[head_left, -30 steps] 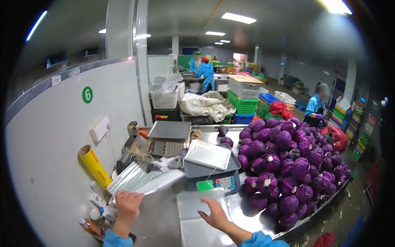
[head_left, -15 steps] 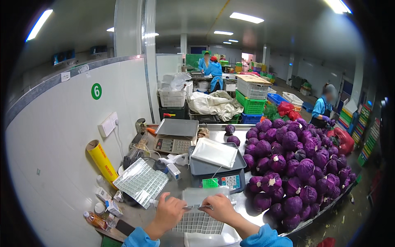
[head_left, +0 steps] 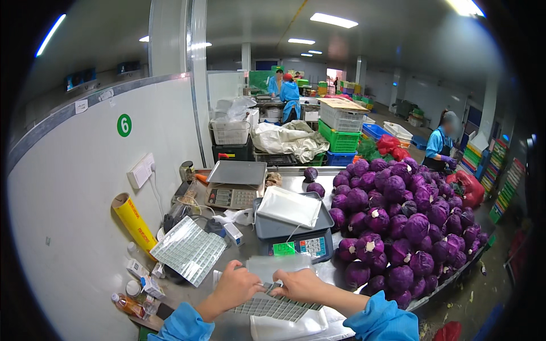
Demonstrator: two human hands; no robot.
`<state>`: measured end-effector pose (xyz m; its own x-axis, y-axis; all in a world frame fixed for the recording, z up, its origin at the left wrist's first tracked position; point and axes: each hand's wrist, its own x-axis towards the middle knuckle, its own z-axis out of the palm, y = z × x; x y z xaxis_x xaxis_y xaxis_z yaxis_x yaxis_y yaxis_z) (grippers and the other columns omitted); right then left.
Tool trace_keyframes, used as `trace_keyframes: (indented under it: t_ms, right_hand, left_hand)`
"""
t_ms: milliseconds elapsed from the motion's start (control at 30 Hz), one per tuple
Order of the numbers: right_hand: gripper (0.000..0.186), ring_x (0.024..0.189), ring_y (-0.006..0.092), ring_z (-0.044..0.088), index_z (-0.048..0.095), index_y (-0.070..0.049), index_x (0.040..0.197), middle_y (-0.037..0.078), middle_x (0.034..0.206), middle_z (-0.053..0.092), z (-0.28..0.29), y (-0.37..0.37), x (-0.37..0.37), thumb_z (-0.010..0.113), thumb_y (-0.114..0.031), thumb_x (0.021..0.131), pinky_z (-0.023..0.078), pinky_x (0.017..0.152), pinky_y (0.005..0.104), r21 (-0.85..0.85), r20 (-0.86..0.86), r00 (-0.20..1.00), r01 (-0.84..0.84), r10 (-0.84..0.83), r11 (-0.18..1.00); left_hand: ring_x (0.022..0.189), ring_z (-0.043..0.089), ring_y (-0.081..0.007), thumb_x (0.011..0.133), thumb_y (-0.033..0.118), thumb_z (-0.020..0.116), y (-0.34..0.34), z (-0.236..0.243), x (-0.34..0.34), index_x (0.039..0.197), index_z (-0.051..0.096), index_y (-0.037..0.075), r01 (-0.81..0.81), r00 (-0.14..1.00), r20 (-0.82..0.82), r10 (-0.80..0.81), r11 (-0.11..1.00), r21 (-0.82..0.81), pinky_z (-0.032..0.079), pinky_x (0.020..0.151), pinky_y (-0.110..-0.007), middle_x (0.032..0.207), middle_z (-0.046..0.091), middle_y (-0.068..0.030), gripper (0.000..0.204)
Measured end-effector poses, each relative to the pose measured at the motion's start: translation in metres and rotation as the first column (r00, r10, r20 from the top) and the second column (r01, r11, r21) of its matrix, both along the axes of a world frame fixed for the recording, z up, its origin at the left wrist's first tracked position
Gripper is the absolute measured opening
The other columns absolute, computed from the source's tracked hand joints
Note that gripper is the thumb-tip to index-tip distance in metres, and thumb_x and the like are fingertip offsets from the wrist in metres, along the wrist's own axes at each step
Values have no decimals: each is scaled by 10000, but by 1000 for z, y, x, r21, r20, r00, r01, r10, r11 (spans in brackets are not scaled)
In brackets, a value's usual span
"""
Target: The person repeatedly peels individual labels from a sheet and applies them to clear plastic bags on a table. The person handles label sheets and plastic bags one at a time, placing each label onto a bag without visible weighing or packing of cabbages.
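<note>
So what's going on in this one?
A person's left hand and right hand pinch the upper edge of a gridded sheet between them, over flat clear plastic on the table. A similar sheet lies off to the left. Ahead, a scale bears more clear plastic, and purple cabbages are heaped to the right.

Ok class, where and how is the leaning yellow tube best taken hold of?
Likely a wrapping grip around the upper half of the yellow tube, from the right: it slants up toward the white wall on its left, and a gridded sheet crowds its lower end.
</note>
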<state>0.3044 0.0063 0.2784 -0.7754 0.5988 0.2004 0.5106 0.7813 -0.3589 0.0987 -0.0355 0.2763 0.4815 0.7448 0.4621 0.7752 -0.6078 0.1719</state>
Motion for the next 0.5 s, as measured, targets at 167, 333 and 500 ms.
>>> trace_keyframes:
  t_ms: [167, 333, 500]
  right_hand:
    - [215, 498, 330, 536, 479, -116, 880, 112, 588, 558, -11, -1, -3, 511, -324, 836, 421, 436, 407, 1, -158, 987, -35, 35, 999]
    - [188, 476, 332, 529, 481, -120, 857, 112, 559, 544, -29, 1, 0, 519, -302, 834, 416, 420, 413, 37, -172, 983, -63, 69, 997]
    - [195, 499, 346, 535, 507, -117, 827, 119, 555, 540, -33, -4, 2, 525, -311, 828, 418, 437, 420, 89, -156, 974, -153, 166, 984]
  left_hand:
    - [624, 536, -164, 689, 301, 659, 0, 7, 2, 679, 634, 118, 18, 996, -81, -20, 1000, -16, 358, 797, -356, 606, 581, -9, 185]
    - [668, 571, -194, 723, 294, 641, 3, 7, -5, 797, 662, 116, 114, 993, 53, -104, 963, -244, 394, 763, -336, 685, 621, -49, 194]
    - [697, 581, -256, 745, 261, 608, 18, -7, -21, 859, 660, 116, 53, 987, 155, 31, 861, -506, 440, 709, -330, 789, 638, -70, 192]
